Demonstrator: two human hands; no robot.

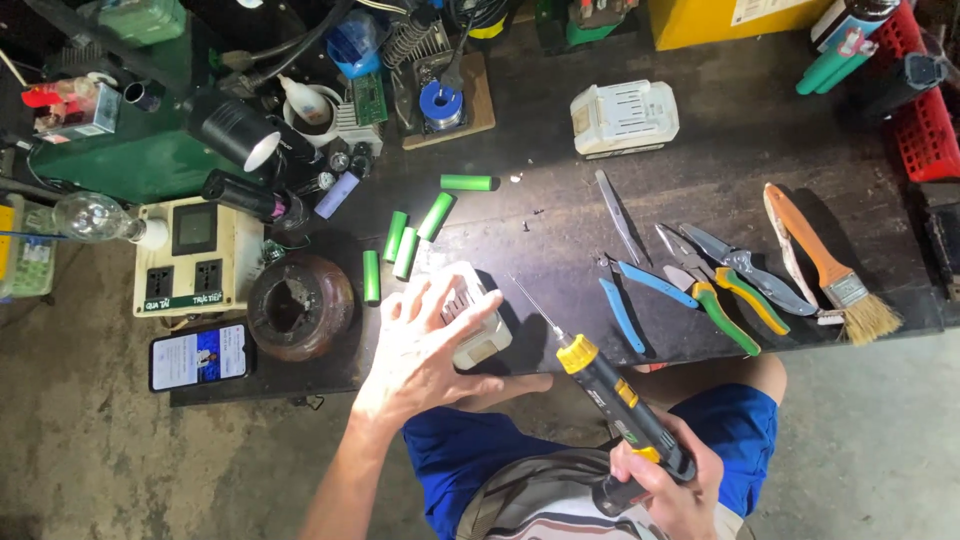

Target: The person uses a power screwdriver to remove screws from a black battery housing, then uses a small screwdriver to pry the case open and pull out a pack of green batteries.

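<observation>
Head view: the left hand (425, 345) lies spread, fingers apart, pressed flat on a white battery case (470, 325) at the near edge of the dark table (560, 215); its grip is open and laid on the case, not wrapped around it, and the hand hides much of the case. The right hand (668, 482) has its grip clamped on the handle of a black and yellow electric screwdriver (615, 400), held off the table to the right of the case and above the blue shorts, its thin bit slanting up towards the case without touching it.

Just left of the case sits a round brown bowl (300, 305) — what lies inside is too dark to make out. Beyond the case, loose green cells (405, 245) lie scattered, one apart farther back. A second white battery case (623, 117) rests well behind the first. To the right of the case lie blue-handled cutters (635, 300), green and yellow pliers (725, 300) and, farther right, an orange-handled paintbrush (830, 265). Left of the bowl are a white socket box (190, 255) and a phone (200, 357) with its screen lit. A red crate (925, 110) is cut off by the right edge — its contents are only partly seen.
</observation>
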